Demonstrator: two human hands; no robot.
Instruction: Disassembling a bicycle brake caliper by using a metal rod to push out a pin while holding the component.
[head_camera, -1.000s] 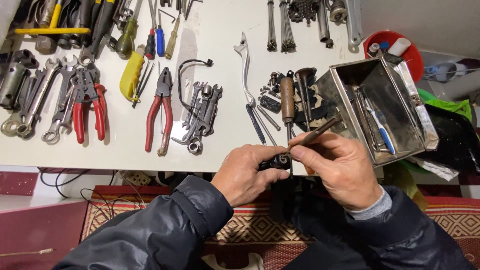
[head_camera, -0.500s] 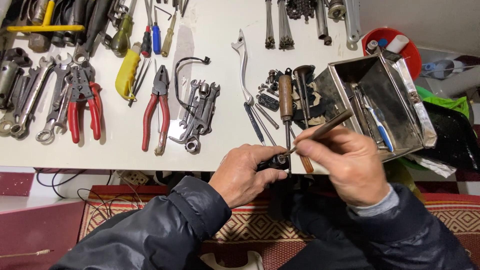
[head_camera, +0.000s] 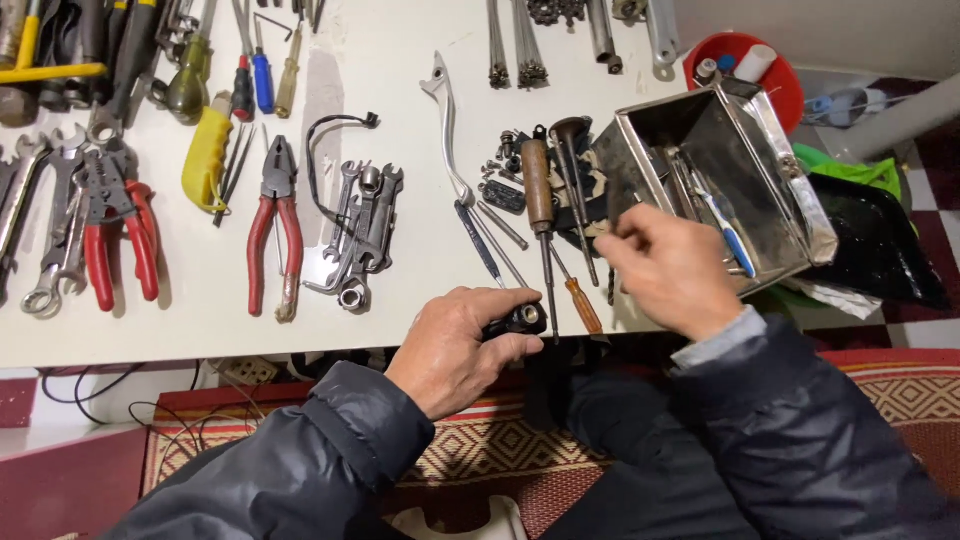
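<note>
Currently the left hand (head_camera: 462, 345) is closed around a small black cylindrical part (head_camera: 518, 320) at the near edge of the white table (head_camera: 420, 240). The fingers wrap the body and the thumb lies over the top, so that one open end of the part faces outward to the right; this grip appears chosen to keep the bore exposed and steady.

The right hand (head_camera: 668, 270) hovers above the table, just right of the part and apart from it. Its fingers are drawn together at the tips near the mouth of the metal box (head_camera: 790, 190). Whether they pinch anything cannot be told; no tool is visible between them.

The metal box lies tipped on its side with the opening toward the person, which keeps its contents within reach of the right hand. Directly between the two hands lie a wooden-handled screwdriver (head_camera: 538, 190), a second dark-handled tool (head_camera: 570, 140) and a small orange-handled screwdriver (head_camera: 582, 303), handles and shafts roughly parallel, close to the work.

Further left, well apart from the hands, rest a cluster of spanners (head_camera: 362, 225), red-handled pliers (head_camera: 275, 225) and a yellow-handled tool (head_camera: 205, 160). A silver lever (head_camera: 447, 115) lies beyond the screwdrivers.
</note>
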